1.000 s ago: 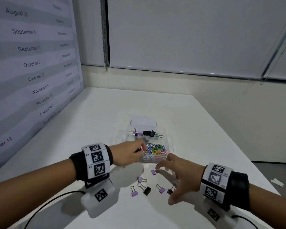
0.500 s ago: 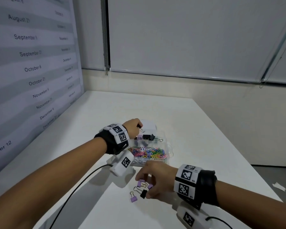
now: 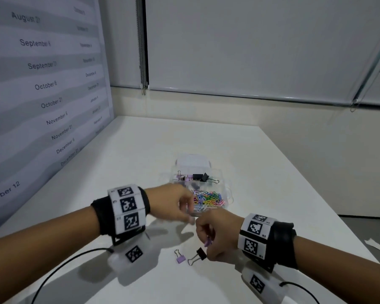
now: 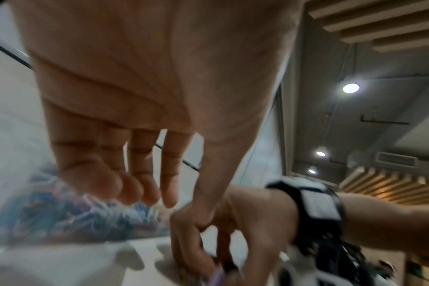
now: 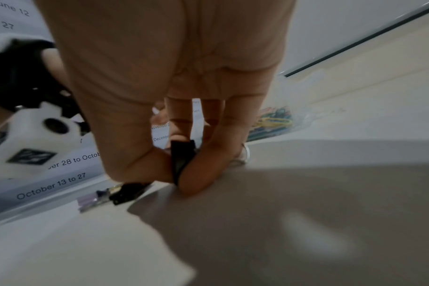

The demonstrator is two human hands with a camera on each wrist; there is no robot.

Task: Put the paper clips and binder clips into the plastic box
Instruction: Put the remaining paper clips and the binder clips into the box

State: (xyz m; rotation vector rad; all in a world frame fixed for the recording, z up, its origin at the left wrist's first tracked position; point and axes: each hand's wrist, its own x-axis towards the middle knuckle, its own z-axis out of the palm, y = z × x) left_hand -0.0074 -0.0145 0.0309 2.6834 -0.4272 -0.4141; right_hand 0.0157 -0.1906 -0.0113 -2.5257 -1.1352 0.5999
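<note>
- The right hand pinches binder clips picked up off the tabletop: the right wrist view shows a black binder clip squeezed between thumb and fingers, and the head view shows a lilac one poking out below the knuckles (how many are held in all cannot be told).
- The plastic box lies directly beyond this grip, toward the tabletop's far edge and a touch to its right; its near wall sits just past the right hand's knuckles.
- The box's long axis runs from near to far: the colored paper clips fill the near compartment, and the binder clips already stored sit in the far one, so the load likely has to pass over the paper clips to land there.
- Two binder clips remain on the tabletop just left of the right hand: a loose lilac clip and a loose black clip, the black one touching or nearly touching the fingers.
- The left hand hovers at the box's near-left corner, fingers loosely curved and holding nothing (blurred in both views).
- The right hand is the nearer to the loose clips, the left the nearer to the box.
</note>
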